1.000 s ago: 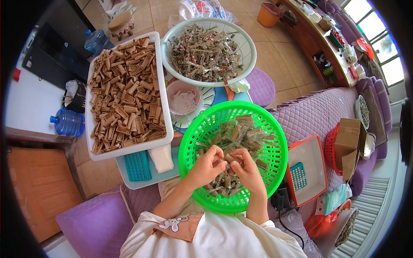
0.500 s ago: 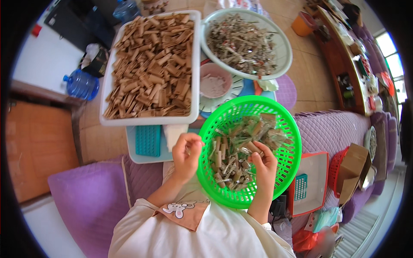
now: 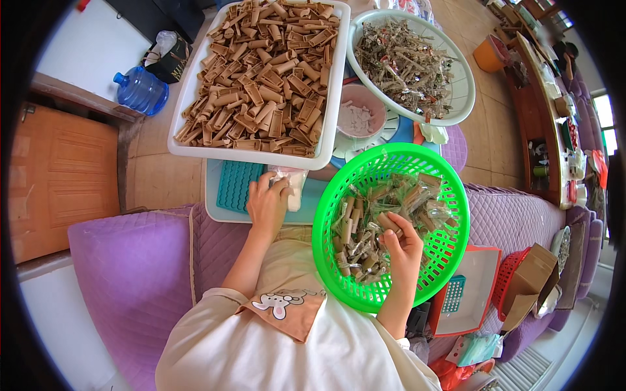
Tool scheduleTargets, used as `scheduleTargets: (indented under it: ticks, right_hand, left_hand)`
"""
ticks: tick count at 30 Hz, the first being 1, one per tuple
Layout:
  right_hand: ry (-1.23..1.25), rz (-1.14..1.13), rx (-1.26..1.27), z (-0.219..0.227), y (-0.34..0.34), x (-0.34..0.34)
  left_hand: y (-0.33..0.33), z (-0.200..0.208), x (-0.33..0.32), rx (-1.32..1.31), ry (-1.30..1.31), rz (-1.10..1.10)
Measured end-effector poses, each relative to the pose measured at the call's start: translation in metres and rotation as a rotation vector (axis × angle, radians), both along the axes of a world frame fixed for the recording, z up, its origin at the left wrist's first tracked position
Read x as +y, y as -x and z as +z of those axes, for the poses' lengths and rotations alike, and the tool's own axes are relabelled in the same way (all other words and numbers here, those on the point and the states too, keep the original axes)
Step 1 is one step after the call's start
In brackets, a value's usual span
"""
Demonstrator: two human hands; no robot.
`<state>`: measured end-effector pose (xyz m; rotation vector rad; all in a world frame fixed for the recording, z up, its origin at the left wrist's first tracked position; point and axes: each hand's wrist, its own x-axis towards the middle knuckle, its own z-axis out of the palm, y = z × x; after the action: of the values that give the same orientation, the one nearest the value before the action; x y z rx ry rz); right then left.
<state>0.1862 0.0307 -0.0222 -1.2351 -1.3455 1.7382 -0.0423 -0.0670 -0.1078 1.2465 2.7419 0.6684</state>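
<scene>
Pinching a brown piece, the right hand is nearly closed over the green basket. Left hand sits half-curled at the white packet, grip unclear

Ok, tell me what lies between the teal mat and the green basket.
In the head view, a white packet lies there, then a bare strip of the pale blue tray. The left hand is there too, at the packet.
</scene>
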Motion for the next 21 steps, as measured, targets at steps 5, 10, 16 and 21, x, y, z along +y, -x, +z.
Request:
scheduleTargets:
  ticks: [5, 10, 16, 21]
  right_hand:
    - [0.012, 0.031, -0.006, -0.002, 0.001, 0.0]
    - [0.013, 0.031, 0.005, -0.001, 0.001, -0.002]
    - [0.017, 0.07, 0.015, -0.006, 0.003, -0.004]
    - [0.022, 0.102, -0.001, -0.006, 0.006, -0.007]
  left_hand:
    - [0.004, -0.004, 0.004, 0.088, -0.055, -0.061]
    - [0.007, 0.001, 0.003, 0.074, 0.038, -0.009]
    - [0.008, -0.002, 0.005, 0.03, 0.005, 0.031]
    - [0.006, 0.001, 0.008, -0.067, -0.04, 0.069]
